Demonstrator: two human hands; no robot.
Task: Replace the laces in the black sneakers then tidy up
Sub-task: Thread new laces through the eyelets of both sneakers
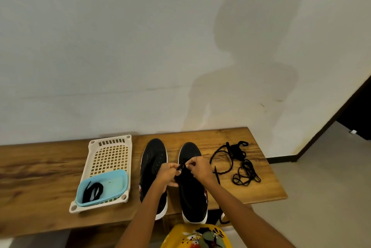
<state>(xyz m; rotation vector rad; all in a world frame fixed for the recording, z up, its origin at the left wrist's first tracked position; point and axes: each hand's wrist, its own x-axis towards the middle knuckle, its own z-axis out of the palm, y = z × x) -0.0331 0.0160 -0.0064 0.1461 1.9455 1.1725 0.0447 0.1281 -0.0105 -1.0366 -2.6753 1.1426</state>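
A yellow floral-print garment (197, 236) edges the frame below the long wooden bench (40, 177), where I watch the work. On it the pair of black white-soled sneakers (153, 167) stands toes to the wall, within easy reach. Left of the sneakers, a cream perforated plastic tray (110, 155) holds a pale blue tub (118, 181) with one coiled black lace (92, 189); right of them, discarded tangled black laces (239, 161) lie apart. My left hand (167, 175) steadies the right sneaker's eyelet flap; right hand (200, 168) fingertips pinch a lace end, apparently threading.
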